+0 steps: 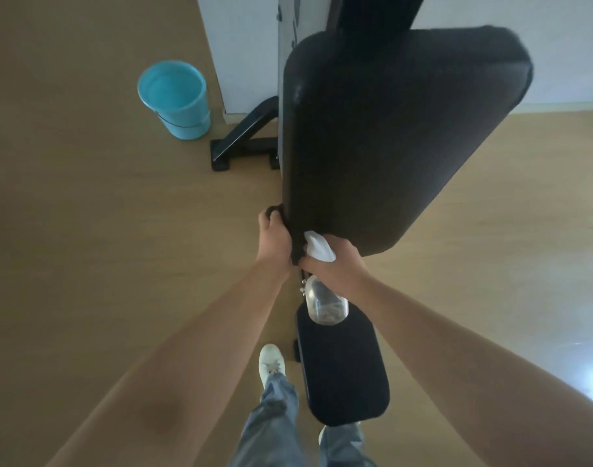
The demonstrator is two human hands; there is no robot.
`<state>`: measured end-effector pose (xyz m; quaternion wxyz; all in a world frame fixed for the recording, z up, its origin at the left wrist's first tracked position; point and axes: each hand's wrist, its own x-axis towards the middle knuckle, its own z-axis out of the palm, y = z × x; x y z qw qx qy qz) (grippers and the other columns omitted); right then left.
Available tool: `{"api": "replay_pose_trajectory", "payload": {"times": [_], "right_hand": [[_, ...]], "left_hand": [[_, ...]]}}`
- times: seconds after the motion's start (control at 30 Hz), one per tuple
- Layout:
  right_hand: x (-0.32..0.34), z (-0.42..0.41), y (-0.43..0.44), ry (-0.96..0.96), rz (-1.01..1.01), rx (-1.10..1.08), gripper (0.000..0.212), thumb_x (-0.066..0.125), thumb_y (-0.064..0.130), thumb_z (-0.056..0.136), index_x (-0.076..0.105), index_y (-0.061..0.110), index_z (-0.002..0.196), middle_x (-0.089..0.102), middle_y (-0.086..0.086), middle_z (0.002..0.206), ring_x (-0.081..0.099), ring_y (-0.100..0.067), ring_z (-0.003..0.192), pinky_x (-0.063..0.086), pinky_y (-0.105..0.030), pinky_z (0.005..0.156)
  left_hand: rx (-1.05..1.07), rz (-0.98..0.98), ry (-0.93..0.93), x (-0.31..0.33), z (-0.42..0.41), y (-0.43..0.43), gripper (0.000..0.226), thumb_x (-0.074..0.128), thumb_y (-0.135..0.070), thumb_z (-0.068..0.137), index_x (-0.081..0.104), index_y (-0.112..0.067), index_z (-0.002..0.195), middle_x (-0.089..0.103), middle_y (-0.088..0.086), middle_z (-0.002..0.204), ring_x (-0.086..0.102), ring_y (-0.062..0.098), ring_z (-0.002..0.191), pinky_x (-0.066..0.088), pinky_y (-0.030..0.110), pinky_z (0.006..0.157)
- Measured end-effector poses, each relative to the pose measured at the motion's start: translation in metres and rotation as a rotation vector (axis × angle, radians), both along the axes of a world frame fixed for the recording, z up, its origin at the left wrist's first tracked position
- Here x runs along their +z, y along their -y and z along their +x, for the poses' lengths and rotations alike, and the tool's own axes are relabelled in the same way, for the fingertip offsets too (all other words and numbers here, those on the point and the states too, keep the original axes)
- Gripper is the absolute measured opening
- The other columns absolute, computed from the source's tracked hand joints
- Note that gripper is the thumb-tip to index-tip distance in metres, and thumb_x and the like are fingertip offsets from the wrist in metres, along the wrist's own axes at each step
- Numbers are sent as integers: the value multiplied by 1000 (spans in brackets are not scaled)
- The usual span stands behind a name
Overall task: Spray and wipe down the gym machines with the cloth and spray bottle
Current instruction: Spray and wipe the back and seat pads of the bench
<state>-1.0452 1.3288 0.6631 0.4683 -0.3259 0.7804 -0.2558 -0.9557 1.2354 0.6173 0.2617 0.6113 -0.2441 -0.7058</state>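
Observation:
A black padded backrest [389,129] of a weight bench tilts up in front of me, with its small black seat pad [342,369] below. My left hand [274,239] grips a dark cloth [296,246] pressed against the backrest's lower left edge. Just to its right, my right hand [338,266] is closed around the neck of a spray bottle [325,305]. The bottle has a white trigger head and a clear body that hangs down over the seat pad. The two hands nearly touch at the backrest's bottom corner.
A light blue bucket [173,99] stands on the wooden floor at the upper left, near a white wall corner. The bench's black steel foot [244,139] reaches toward it. My legs in jeans and a white shoe [271,362] stand left of the seat pad.

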Motion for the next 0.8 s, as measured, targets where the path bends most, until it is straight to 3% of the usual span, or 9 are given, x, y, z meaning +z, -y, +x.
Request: {"api": "replay_pose_trajectory", "payload": {"times": [0.17, 0.27, 0.37, 0.47, 0.57, 0.7, 0.8], "right_hand": [[38, -9, -6, 0, -105, 11, 29, 77, 27, 89, 57, 30, 109, 59, 17, 90, 57, -3, 80, 45, -19, 67], [67, -18, -10, -10, -201, -16, 25, 77, 28, 89, 56, 37, 98, 60, 17, 90, 60, -7, 81, 47, -17, 68], [102, -26, -12, -43, -320, -7, 27, 78, 28, 90, 55, 43, 90, 62, 17, 93, 63, -11, 87, 48, -16, 70], [140, -36, -12, -77, -425, -1, 28, 77, 27, 92, 54, 43, 91, 59, 19, 93, 60, -10, 86, 43, -13, 68], [169, -44, -9, -121, -497, -2, 22, 76, 28, 91, 57, 38, 97, 60, 18, 94, 60, -10, 90, 42, -14, 68], [196, -51, -12, -144, -556, -8, 27, 78, 30, 91, 54, 41, 90, 59, 19, 93, 59, -10, 93, 44, -12, 71], [209, -58, -16, -173, -591, 13, 27, 78, 31, 91, 53, 42, 91, 58, 22, 93, 58, -5, 91, 42, -11, 74]], "left_hand": [[32, -150, -33, 74, -8, 0, 24, 31, -29, 110, 47, -32, 127, 60, 4, 115, 61, 19, 102, 51, 32, 75], [63, -224, -54, 109, -13, 3, 26, 30, -30, 111, 48, -33, 129, 61, 2, 118, 61, 20, 109, 54, 40, 94], [81, -308, 2, 145, -20, 7, 31, 28, -32, 112, 45, -34, 138, 58, -1, 132, 57, 18, 121, 46, 46, 112], [107, -403, 14, 181, -26, 7, 36, 28, -35, 112, 41, -32, 145, 53, 0, 144, 51, 22, 133, 40, 50, 118], [125, -540, 54, 210, -32, 12, 32, 31, -33, 112, 46, -27, 139, 54, 0, 138, 51, 20, 129, 40, 47, 118], [-51, -895, 338, 237, -39, 17, 25, 38, -26, 110, 55, -19, 128, 61, 1, 126, 57, 18, 118, 48, 44, 110], [-347, -1199, 768, 245, -50, 21, 28, 38, -26, 110, 59, -16, 125, 62, 5, 133, 50, 28, 134, 44, 44, 114]]}}
